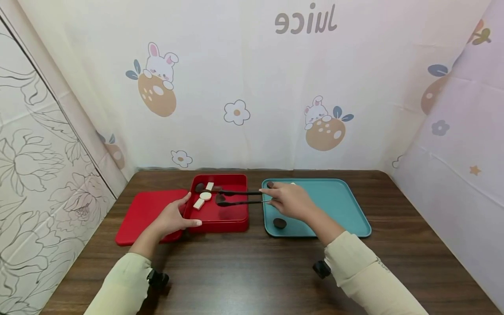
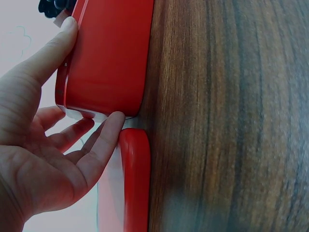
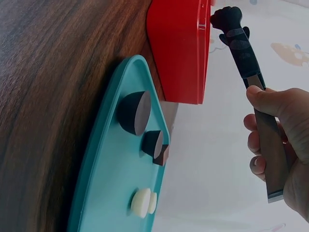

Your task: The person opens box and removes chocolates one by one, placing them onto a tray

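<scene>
At far left, beside you, hangs a pale panel with outlined flowers. On the dark wood-grain bench, a flat, smooth red lid with rounded corners lies just left of the box, partly covered by your left hand. That hand's grip is spread about the box's near left corner, the thumb against its front side and the fingers along its left wall.

The glossy red box holds a dark round piece, a white disc and two white bars, grouped at its left side. The black, paw-shaped ends of your tongs reach inside over the box floor; whether they hold a dark piece, you cannot tell.

Behind, a cream curtain carries the mirror-reversed word "Juice", with rabbits and flowers printed around it. Your right hand has its grip pinching the tongs' flat, metallic handle between thumb and fingers, and blocks part of the teal tray beneath. On this rounded, raised-rim tray sit a large dark domed piece, a smaller dark one, a brownish block and pale rounded pieces.
</scene>
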`<state>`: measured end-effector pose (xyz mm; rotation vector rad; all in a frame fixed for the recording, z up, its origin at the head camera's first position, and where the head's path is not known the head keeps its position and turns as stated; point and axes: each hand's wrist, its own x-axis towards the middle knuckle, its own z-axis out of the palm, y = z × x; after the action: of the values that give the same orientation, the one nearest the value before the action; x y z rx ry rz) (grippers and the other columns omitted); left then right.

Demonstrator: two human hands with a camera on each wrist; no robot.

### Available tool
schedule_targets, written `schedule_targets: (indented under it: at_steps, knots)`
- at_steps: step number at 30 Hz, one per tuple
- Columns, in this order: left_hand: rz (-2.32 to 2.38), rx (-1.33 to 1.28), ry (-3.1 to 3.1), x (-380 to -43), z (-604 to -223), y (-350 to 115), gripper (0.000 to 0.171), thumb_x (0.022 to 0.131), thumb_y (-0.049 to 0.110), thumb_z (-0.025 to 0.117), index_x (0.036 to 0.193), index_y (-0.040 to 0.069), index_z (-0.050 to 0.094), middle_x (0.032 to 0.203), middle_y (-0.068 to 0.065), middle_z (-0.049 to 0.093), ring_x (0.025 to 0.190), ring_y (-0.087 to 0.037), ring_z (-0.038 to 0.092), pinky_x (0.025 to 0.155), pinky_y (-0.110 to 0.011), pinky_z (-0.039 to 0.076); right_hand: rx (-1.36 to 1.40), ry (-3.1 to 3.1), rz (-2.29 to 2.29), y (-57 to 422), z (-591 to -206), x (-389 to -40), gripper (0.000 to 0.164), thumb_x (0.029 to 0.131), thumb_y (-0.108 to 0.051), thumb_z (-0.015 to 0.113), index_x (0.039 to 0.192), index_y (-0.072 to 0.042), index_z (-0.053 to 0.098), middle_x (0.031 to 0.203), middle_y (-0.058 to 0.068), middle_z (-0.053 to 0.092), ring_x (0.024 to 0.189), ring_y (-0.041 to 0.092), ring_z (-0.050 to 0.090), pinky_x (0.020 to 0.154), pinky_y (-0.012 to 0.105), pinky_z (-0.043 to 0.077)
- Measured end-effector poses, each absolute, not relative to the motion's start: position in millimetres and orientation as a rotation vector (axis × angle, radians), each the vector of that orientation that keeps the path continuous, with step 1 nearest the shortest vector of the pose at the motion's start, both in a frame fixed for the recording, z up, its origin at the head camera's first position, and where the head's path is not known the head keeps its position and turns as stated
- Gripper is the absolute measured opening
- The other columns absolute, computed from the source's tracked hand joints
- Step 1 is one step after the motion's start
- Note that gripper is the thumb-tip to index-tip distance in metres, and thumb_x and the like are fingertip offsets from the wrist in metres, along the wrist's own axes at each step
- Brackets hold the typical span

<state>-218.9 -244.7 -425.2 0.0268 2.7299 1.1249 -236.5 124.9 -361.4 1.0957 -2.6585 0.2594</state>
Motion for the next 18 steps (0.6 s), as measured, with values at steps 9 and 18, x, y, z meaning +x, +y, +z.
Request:
schedule_targets:
  at_steps: [9,18]
  knots:
    - [1.133,0.032,2.727,-219,-426,-245,0.117,0.066,0.049,0.087,0.156,0.012,0.022,0.145,-0.028,0.037,0.129,-0.045,0.037,0.081,-0.048,0.056,1.026,-2.656,0.326,145,-360,-229,0.042,0.085,-0.019,0.078,0.125,-0.014,0.068,0.077,-0.002,0.055,0.058,0.008,0.046,0.05,0.021,0.039]
    - [1.146,0.033,2.717,-219,-426,-246,0.117,0.065,0.048,0.087,0.156,0.012,0.022,0.145,-0.027,0.037,0.128,-0.044,0.037,0.079,-0.047,0.057,0.998,-2.602,0.311,166,-362,-223,0.042,0.084,-0.015,0.078,0.125,-0.014,0.068,0.082,0.001,0.058,0.055,0.006,0.041,0.047,0.022,0.035]
